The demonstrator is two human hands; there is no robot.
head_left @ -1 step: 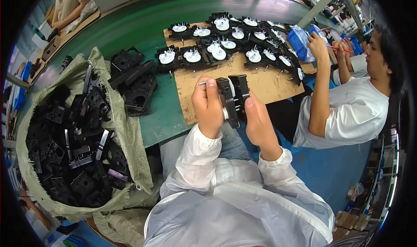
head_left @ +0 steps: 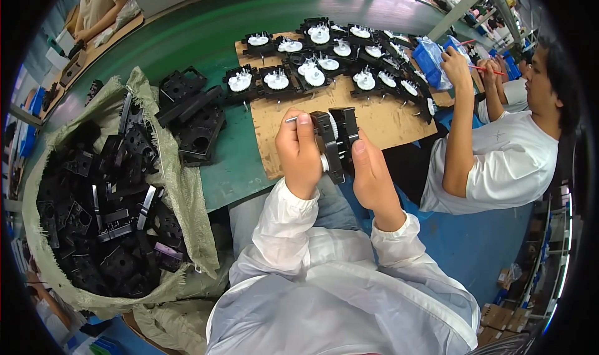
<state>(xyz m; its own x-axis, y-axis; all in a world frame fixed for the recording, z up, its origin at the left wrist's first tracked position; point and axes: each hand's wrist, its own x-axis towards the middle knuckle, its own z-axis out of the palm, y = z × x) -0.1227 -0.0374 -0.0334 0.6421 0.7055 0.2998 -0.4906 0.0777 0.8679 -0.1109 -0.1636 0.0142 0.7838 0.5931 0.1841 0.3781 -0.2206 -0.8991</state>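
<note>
In front of my chest, my left hand (head_left: 299,155) is closed round a black plastic gear housing (head_left: 328,147) tilted on edge. White gear teeth show on its inner side, and a thin metal pin (head_left: 291,119) sticks out by my left thumb. My right hand (head_left: 375,179) grips a second black plastic part (head_left: 345,123), held close against the housing's right side. Whether the two parts are joined cannot be made out, and my fingers underneath are hidden. Beyond my hands, several black housings with white gears (head_left: 276,79) lie in rows on a cardboard sheet (head_left: 269,144).
At the left, a woven sack (head_left: 203,224) is full of black plastic parts (head_left: 118,264). More black housings (head_left: 198,139) are piled beside it on the green bench (head_left: 231,183). A co-worker (head_left: 499,149) sits at the right, near a blue bin (head_left: 427,61).
</note>
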